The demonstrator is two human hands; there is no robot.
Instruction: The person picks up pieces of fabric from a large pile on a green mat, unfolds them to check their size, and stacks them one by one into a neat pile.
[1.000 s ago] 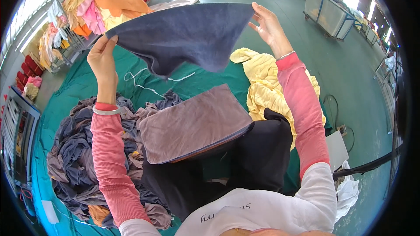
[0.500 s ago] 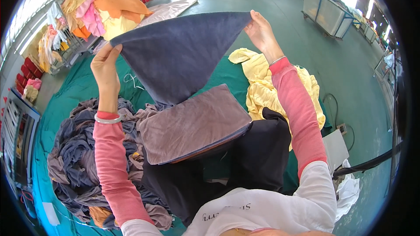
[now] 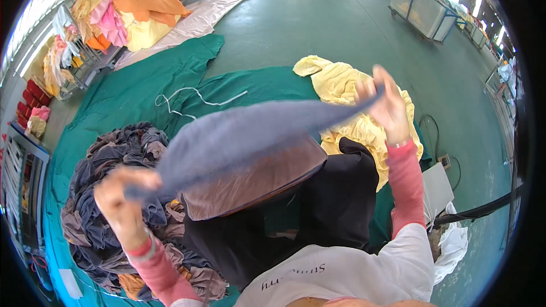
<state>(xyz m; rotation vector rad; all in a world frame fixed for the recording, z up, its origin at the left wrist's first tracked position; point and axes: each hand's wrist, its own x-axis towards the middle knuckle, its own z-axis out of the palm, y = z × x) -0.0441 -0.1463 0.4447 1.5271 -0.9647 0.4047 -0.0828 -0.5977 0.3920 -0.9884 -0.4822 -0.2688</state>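
A dark blue-grey cloth (image 3: 244, 133) stretches between my two hands, blurred by motion and billowing. My left hand (image 3: 122, 202) grips its near left corner, beside the heap. The far right corner is pinched in my right hand (image 3: 387, 105), raised in front of the yellow fabric. Below the cloth, a flat stack of folded brown cloths (image 3: 256, 185) rests across my lap; the held cloth hides its far part. To the left lies a large heap of crumpled grey and brown cloths (image 3: 108, 204).
Green sheeting (image 3: 131, 96) covers the floor, with a white cord (image 3: 210, 102) on it. Crumpled yellow fabric (image 3: 341, 88) lies at the right. Farther off stand a cart piled with orange and pink fabric (image 3: 148, 5) and a wheeled bin (image 3: 421, 8).
Both hands have come down and farther apart, the left much lower. The cloth, which hung as a triangle, now billows above the stack. The stack stays on my lap.
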